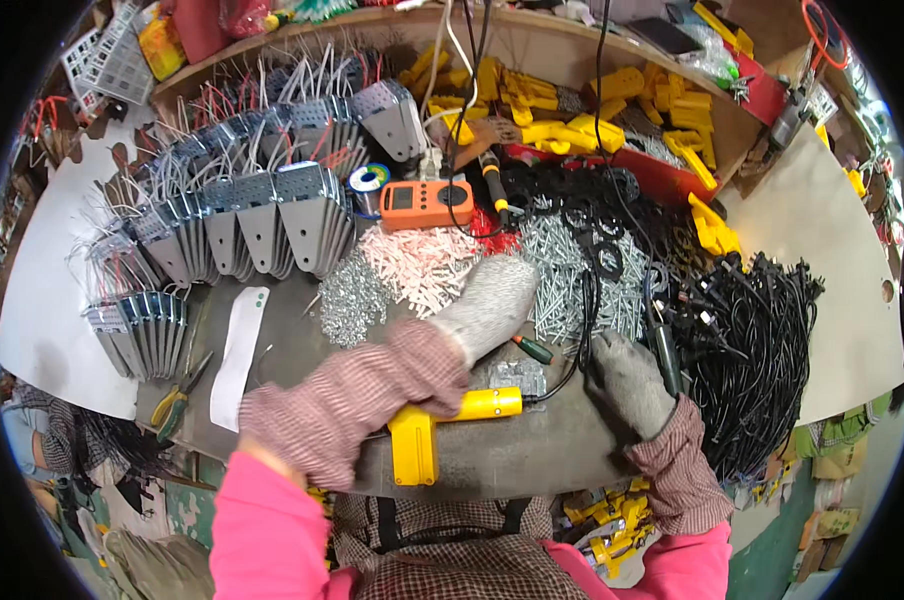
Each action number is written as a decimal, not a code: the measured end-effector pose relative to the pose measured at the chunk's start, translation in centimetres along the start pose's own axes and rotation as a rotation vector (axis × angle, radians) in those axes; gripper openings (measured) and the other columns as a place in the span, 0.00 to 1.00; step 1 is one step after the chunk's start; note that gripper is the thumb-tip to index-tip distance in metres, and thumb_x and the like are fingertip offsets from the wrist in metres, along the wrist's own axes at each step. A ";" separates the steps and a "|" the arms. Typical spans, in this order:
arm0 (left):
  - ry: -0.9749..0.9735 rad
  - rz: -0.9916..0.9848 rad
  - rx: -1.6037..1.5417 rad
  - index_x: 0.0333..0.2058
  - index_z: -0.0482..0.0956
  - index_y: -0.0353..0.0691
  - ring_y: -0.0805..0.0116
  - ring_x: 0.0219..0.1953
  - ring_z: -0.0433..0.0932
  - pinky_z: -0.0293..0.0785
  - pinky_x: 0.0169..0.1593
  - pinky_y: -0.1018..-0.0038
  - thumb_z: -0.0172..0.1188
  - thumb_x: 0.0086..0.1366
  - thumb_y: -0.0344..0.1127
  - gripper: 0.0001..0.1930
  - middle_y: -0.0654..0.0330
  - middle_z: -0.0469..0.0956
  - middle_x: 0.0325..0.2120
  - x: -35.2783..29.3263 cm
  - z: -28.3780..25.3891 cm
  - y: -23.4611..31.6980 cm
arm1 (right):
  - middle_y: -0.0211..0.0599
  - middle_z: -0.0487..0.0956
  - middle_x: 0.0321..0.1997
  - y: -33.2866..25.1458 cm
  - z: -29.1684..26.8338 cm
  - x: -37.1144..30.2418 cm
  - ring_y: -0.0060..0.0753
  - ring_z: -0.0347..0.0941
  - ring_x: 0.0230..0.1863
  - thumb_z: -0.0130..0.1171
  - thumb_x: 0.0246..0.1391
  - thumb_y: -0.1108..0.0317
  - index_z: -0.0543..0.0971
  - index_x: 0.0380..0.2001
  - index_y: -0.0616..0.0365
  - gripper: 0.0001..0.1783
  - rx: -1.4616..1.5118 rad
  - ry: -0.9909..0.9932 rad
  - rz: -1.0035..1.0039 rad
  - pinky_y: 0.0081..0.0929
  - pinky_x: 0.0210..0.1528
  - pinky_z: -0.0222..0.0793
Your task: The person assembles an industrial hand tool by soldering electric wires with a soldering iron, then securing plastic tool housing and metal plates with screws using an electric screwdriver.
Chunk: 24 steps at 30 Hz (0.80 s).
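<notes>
My left hand, in a pale grey glove, reaches over the meeting edge of the pink plastic plugs and the silver screws. Its fingertips are hidden, so its grip does not show. Curled fingers of my right hand, in a darker grey glove, rest beside a black cable; whatever they hold is hidden. Under my left forearm lies a yellow pistol-shaped housing, with the cable running from its end. Close by are a clear plastic part and a green-handled screwdriver.
Stacked grey metal plates with wires fill the left. An orange multimeter and solder spool stand behind the plugs. Black power cords heap at right, beside a dark cylindrical tool. Pliers lie at left.
</notes>
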State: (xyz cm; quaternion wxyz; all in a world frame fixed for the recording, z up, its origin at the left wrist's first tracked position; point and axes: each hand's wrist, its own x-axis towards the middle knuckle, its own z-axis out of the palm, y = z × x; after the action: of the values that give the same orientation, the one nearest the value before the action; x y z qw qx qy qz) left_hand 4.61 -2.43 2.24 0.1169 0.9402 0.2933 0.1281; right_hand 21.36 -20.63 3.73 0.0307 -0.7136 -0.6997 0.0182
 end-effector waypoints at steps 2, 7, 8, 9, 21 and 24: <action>-0.066 -0.086 -0.018 0.27 0.80 0.32 0.44 0.31 0.82 0.79 0.37 0.54 0.62 0.53 0.34 0.09 0.44 0.80 0.23 1.3 0.2 0.5 | 0.45 0.74 0.35 -0.2 -0.4 -1.6 0.48 0.77 0.37 0.58 0.52 0.69 0.73 0.37 0.61 0.10 0.056 0.096 -0.017 0.38 0.40 0.75; -0.063 -0.096 0.038 0.33 0.79 0.31 0.47 0.33 0.83 0.80 0.39 0.57 0.64 0.53 0.34 0.12 0.44 0.81 0.27 1.2 -0.5 0.7 | 0.52 0.78 0.38 -1.8 1.7 -5.1 0.55 0.76 0.42 0.59 0.53 0.77 0.74 0.44 0.62 0.14 0.493 0.206 0.135 0.42 0.43 0.72; -0.047 -0.129 0.028 0.38 0.77 0.30 0.46 0.34 0.83 0.79 0.39 0.56 0.66 0.52 0.35 0.17 0.43 0.81 0.28 0.7 -0.8 0.0 | 0.52 0.77 0.40 -2.1 1.4 -5.2 0.55 0.75 0.43 0.58 0.53 0.77 0.75 0.44 0.62 0.13 0.516 0.269 0.079 0.40 0.45 0.71; -0.021 -0.142 -0.056 0.41 0.74 0.31 0.50 0.33 0.82 0.79 0.38 0.60 0.65 0.54 0.35 0.18 0.46 0.81 0.29 0.1 -1.5 -0.4 | 0.52 0.76 0.41 -2.1 1.1 -5.6 0.55 0.73 0.44 0.58 0.54 0.78 0.76 0.43 0.62 0.12 0.536 0.330 0.042 0.39 0.46 0.71; -0.362 0.037 -0.510 0.56 0.72 0.42 0.57 0.32 0.78 0.75 0.40 0.67 0.54 0.63 0.35 0.22 0.50 0.79 0.31 -11.9 -7.4 -3.1 | 0.38 0.76 0.34 -13.5 0.7 -2.0 0.44 0.77 0.37 0.62 0.48 0.74 0.81 0.44 0.52 0.17 0.565 0.093 -0.242 0.37 0.39 0.75; -0.363 0.197 -0.453 0.56 0.72 0.42 0.54 0.42 0.77 0.74 0.47 0.63 0.55 0.60 0.34 0.23 0.51 0.79 0.39 -12.1 -7.3 -3.1 | 0.37 0.75 0.36 -13.8 1.4 -1.5 0.43 0.77 0.37 0.62 0.45 0.71 0.80 0.42 0.51 0.17 0.599 0.115 -0.308 0.36 0.39 0.75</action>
State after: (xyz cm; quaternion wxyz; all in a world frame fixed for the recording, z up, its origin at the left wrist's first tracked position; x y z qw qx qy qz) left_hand -8.90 -5.95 6.13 0.3609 0.9217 0.1389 0.0308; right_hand 7.48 -21.88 3.29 0.2808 -0.5585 -0.7600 0.1777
